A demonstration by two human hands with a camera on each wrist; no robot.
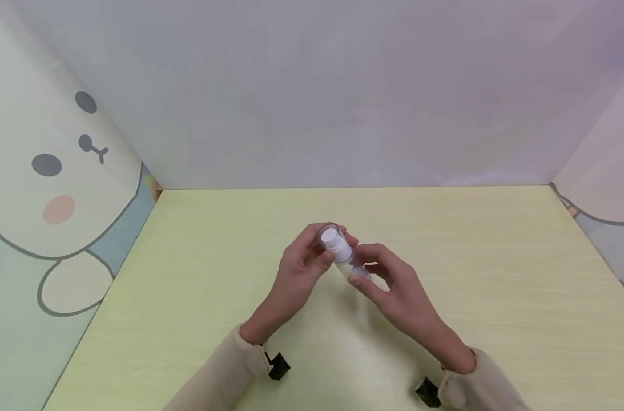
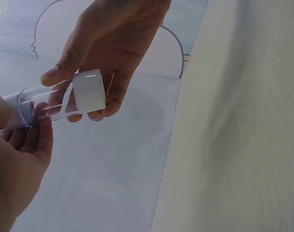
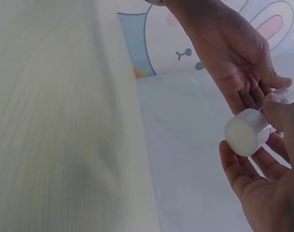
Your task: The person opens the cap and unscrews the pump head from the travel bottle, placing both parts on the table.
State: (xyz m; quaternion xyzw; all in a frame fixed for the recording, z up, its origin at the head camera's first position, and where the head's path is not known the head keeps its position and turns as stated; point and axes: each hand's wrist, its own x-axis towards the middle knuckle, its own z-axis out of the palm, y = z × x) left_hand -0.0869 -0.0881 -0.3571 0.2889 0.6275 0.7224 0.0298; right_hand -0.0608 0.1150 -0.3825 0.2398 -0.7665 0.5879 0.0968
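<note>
Both hands hold a small bottle point(image 1: 341, 252) tilted above the table. It has a clear cover over a white inner top at one end and a white base point(image 2: 89, 92) at the other. My left hand point(image 1: 302, 264) grips the clear-covered end between thumb and fingers. With thumb and fingers around the lower part, my right hand point(image 1: 398, 282) holds the bottle near its base. The right wrist view shows the round white bottom point(image 3: 242, 137) facing that camera, beside the right fingers. Fingers hide part of the clear middle.
A pale wood-grain table point(image 1: 214, 257) lies beneath the hands. A plain light wall point(image 1: 342, 103) stands behind it, with cartoon-printed panels point(image 1: 60, 188) at the sides. Beige sleeves point(image 1: 229, 365) carry small black devices point(image 1: 279, 366) at the wrists.
</note>
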